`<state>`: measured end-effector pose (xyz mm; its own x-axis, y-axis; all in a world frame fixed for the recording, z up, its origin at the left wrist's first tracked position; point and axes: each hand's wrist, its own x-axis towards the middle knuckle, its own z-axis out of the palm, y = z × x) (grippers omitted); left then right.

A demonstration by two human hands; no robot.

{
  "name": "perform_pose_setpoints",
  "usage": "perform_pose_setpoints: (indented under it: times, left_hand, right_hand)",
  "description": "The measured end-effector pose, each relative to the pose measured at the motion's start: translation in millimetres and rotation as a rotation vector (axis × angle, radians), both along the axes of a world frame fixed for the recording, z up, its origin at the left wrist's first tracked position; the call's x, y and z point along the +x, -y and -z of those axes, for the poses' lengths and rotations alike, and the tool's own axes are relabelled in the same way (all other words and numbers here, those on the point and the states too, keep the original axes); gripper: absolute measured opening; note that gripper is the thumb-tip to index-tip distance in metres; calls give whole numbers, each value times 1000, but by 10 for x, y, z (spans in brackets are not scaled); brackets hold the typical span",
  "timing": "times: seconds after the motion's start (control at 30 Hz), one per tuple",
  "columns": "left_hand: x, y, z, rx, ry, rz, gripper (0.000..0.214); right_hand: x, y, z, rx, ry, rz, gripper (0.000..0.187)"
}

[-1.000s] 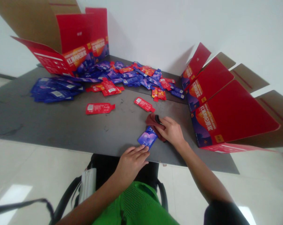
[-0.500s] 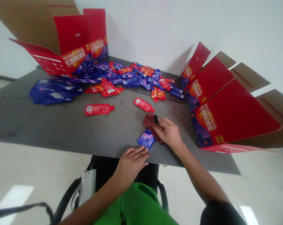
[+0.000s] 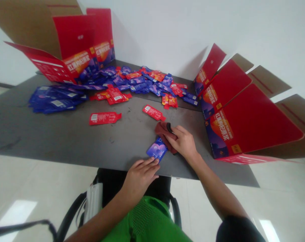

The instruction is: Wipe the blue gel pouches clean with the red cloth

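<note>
Blue sachet (image 3: 156, 149) lay slantwise on the dark grey table (image 3: 66, 137), near its front edge, with a pale pink and white design showing on its upper face. The fingertips of the left hand (image 3: 139, 178) touched its lower end. That hand lay nearly flat with the fingers together, and I could not tell whether it was pinching the sachet or only pressing on it. Just beyond the sachet's upper end sat a crumpled dark red cloth (image 3: 164, 132), touching it, and the right hand (image 3: 183, 143) was closed around the cloth with its fingers curled over the top. A small black object (image 3: 169, 127) poked out of the folds by the right hand's fingers, too small to identify. Farther up the table lay two loose red sachets (image 3: 153, 112), apart from each other, and beyond them a scattered heap of blue and red sachets (image 3: 139, 82) ran along the back, with a denser blue pile (image 3: 55, 102) to the left. Red printed cartons stood opened out on both sides, one (image 3: 76, 43) at the back left and a flattened row (image 3: 243, 114) down the right. A green mesh garment (image 3: 147, 218) showed below the table edge, on the person's lap.
</note>
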<state>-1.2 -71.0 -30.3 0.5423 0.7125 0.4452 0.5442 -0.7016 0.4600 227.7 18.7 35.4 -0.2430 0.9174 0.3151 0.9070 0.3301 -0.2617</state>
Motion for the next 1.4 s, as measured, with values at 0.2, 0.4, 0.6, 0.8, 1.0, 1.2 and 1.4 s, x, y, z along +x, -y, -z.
perform_pose_setpoints:
  times: [0.2,0.4,0.6,0.8,1.0,1.2,1.4]
  left_hand:
    - [7,-1,6,-25,-40,-10,17]
    - [-2,-7,-25,-3,-23,14,21]
    - [2,2,-23,-8,-8,6,21]
    - [7,2,-28,-4,-19,-6,17]
    - [11,6,-19,-11,-18,15,22]
    - [10,-76,-228,-67,-63,35,22]
    - [253,-439,-494,-146,-189,-140,25]
  right_hand:
    - [-368,432,142,-67,-33,-279,29]
    - [-127,47,208,-96,1,-107,33]
    - [47,-118,32,-21,132,43,34]
    - [-312,392,73,-29,-16,-223,31]
    - [-127,159,272,-66,-33,-108,35]
    - [444,-246,134,97,133,146,37]
    - [741,-209,180,391,-164,258,40]
